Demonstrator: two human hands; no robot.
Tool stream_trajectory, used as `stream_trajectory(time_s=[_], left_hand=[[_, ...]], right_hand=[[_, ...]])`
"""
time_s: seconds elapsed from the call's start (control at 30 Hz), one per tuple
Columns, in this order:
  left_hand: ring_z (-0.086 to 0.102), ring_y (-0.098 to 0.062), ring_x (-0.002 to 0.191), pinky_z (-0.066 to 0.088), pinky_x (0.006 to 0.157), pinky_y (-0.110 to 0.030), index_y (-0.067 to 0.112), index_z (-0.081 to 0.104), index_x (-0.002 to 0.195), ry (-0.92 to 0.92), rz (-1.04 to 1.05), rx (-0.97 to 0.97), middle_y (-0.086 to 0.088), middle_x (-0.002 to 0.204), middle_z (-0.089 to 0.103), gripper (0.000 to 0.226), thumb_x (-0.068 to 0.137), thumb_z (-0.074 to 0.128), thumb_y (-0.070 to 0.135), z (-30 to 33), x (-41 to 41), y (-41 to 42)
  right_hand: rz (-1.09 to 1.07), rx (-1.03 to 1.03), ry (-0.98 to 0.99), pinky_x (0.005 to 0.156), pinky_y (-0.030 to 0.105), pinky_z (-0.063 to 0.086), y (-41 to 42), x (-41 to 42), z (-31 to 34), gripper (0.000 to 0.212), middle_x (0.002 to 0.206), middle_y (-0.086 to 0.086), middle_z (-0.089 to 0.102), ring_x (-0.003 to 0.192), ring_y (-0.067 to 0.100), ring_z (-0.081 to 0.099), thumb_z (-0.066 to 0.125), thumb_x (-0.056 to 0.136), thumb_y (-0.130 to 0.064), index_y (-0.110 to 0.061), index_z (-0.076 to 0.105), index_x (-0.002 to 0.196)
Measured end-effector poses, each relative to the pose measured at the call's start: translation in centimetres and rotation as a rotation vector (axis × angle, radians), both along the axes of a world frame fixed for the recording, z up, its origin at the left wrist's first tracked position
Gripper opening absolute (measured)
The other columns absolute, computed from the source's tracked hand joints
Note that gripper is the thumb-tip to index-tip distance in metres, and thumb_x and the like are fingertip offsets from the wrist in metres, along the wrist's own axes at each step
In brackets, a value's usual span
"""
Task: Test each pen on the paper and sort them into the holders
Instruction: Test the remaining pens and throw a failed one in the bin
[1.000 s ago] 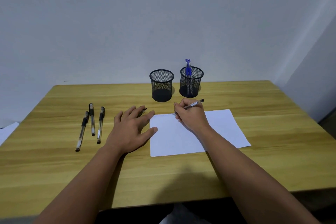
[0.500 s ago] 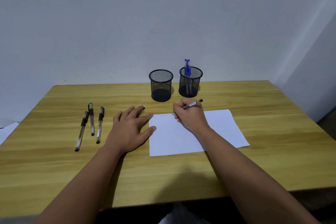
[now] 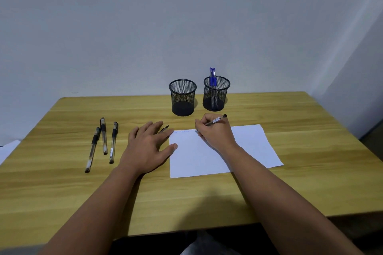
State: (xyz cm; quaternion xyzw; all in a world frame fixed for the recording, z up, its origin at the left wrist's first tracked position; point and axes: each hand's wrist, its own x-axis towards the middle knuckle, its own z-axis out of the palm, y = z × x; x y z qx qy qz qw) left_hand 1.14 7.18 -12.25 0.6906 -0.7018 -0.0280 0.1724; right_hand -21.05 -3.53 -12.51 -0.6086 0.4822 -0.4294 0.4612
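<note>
1. A pale grey wall fills the upper half of the view; a second wall meets it at the far right.
2. A wooden desk with visible grain spans the lower half.
3. A white sheet of paper lies flat on the desk, faint scribbles along its far edge.
4. The left hand rests palm down with fingers straight and spread, thumb on the paper's left edge. A dark pen cap pokes out beyond its fingertips.
5. The right hand has its fingers clamped on a black pen, tip at the paper's far edge.
6. Two black mesh holders stand behind: the left holder looks empty, the right holder has blue pens.
7. Three capped black pens lie near one another, left of the left hand.
8. Risks, as a judgement: writing so near the edge could run the tip onto the desk; lifting the left hand could let the paper slide; the loose cap could roll away.
</note>
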Motion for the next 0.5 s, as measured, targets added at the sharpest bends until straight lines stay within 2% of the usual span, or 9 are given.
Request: stream_trajectory(time_s=[0.1,0.2,0.37,0.5], left_hand=[[0.021,-0.019,0.153,0.012,0.122,-0.053,0.050,0.048,0.144,-0.003,-0.002,-0.002,0.008,0.161,0.037,0.067,0.085,0.032,0.079,-0.03,0.03,-0.02],[0.021,-0.019,0.153,0.011,0.122,-0.052,0.050,0.048,0.144,0.006,0.001,-0.001,0.008,0.161,0.036,0.068,0.085,0.032,0.079,0.01,0.03,0.01],[0.021,-0.019,0.153,0.010,0.122,-0.052,0.050,0.047,0.144,0.005,0.001,0.003,0.008,0.162,0.036,0.068,0.085,0.032,0.080,0.04,0.00,0.01],[0.020,-0.019,0.153,0.010,0.122,-0.052,0.050,0.047,0.145,0.006,0.000,0.007,0.008,0.162,0.036,0.068,0.085,0.032,0.080,0.02,0.03,-0.04]], right_hand=[[-0.065,-0.025,-0.018,0.060,0.038,0.051,-0.03,-0.10,0.10,0.040,0.066,0.029,0.064,0.058,0.024,0.069,0.072,0.095,-0.024,0.003,0.056,0.071],[-0.076,-0.004,-0.055,0.056,0.037,0.047,-0.08,-0.15,0.15,0.039,0.062,0.024,0.065,0.056,0.029,0.063,0.072,0.097,-0.021,0.002,0.057,0.069],[-0.075,-0.008,-0.018,0.057,0.039,0.050,-0.29,-0.06,-0.13,0.039,0.068,0.031,0.064,0.058,0.026,0.070,0.073,0.096,-0.022,0.005,0.057,0.072],[-0.065,-0.024,0.015,0.055,0.036,0.049,-0.24,-0.18,-0.05,0.039,0.070,0.032,0.065,0.054,0.022,0.066,0.073,0.097,-0.021,0.009,0.058,0.077]])
